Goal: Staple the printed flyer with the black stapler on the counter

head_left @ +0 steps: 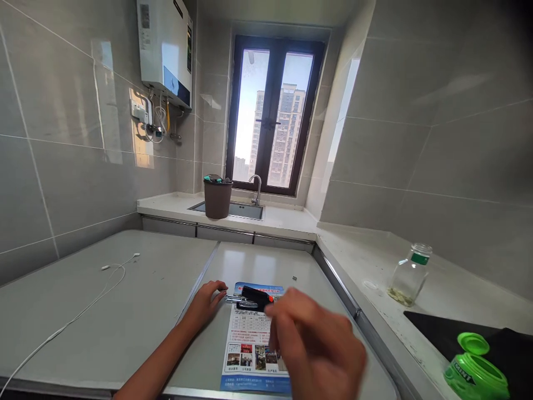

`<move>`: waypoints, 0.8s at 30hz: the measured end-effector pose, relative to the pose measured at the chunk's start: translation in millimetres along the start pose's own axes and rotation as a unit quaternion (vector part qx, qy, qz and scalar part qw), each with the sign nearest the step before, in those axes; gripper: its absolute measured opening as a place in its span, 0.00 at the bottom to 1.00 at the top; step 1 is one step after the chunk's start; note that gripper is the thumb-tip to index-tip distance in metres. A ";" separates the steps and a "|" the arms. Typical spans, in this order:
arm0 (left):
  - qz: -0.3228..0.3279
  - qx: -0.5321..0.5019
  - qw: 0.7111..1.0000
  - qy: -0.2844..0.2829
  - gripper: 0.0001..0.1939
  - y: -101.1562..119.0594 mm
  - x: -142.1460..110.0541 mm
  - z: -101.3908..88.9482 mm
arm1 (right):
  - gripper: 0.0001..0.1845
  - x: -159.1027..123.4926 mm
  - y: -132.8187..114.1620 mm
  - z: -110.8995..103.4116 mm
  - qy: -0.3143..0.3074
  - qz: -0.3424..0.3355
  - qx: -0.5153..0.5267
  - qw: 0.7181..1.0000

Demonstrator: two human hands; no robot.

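Observation:
A printed flyer (250,339) with a blue border lies on the grey table. A black stapler (255,298) with an orange tip sits across the flyer's top edge. My left hand (206,303) rests beside the stapler's left end, its fingers curled and touching the metal part. My right hand (314,347) hovers raised over the flyer's right side, close to the camera and blurred, fingers bent together; I cannot make out anything in them.
A white earphone cable (89,303) trails over the left table. A glass jar (410,275) and a green plastic container (474,369) stand on the right counter. A brown bin (217,197) sits by the sink (245,210) under the window.

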State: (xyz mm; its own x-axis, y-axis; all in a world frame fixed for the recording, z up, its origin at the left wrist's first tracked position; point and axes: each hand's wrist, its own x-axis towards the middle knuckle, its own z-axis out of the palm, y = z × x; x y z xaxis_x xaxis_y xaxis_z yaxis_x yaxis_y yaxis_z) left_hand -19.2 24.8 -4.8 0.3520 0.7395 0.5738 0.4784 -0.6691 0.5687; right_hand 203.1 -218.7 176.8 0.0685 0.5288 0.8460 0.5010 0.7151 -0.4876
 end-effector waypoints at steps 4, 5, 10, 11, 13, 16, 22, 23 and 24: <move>0.005 0.007 1.000 -0.002 0.05 7.1 0.2 -2.1 | 0.13 30.2 102.1 41.5 -0.068 0.081 -0.057 0.993; 0.008 0.007 1.000 -0.004 0.05 8.5 0.1 -2.6 | 0.12 27.0 129.2 48.5 -0.093 0.085 -0.084 0.989; 0.013 0.021 0.999 -0.021 0.06 11.7 -1.9 -3.9 | 0.13 -19.6 211.2 64.2 -0.183 0.139 -0.137 0.964; 0.010 0.023 0.999 -0.023 0.06 12.1 -2.3 -3.8 | 0.17 -27.1 215.9 65.8 -0.192 0.149 -0.132 0.961; 0.002 0.017 0.999 -0.029 0.07 13.3 -2.9 -3.5 | 0.21 -36.4 219.6 69.5 -0.207 0.162 -0.122 0.957; -0.002 0.002 0.999 -0.048 0.07 14.7 -2.8 -2.5 | 0.22 -40.4 223.2 77.1 -0.219 0.179 -0.105 0.953; -0.004 -0.035 0.997 -0.072 0.08 14.8 -3.4 -2.9 | 0.18 -43.2 230.2 89.8 -0.212 0.196 -0.093 0.953; -0.006 -0.043 0.996 -0.072 0.08 15.1 -3.8 -3.5 | 0.18 -43.6 229.0 90.0 -0.207 0.192 -0.087 0.955; -0.006 -0.049 0.996 -0.071 0.08 15.6 -4.2 -4.1 | 0.18 -44.0 227.2 89.7 -0.204 0.187 -0.081 0.958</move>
State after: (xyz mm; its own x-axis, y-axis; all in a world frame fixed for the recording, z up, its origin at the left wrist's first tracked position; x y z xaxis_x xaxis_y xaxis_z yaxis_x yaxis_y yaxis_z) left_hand -16.5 11.0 4.1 0.4608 0.7462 0.4804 0.4048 -0.6584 0.6345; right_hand 236.5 -38.4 9.4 -0.0580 0.8921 0.4480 0.6367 0.3788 -0.6717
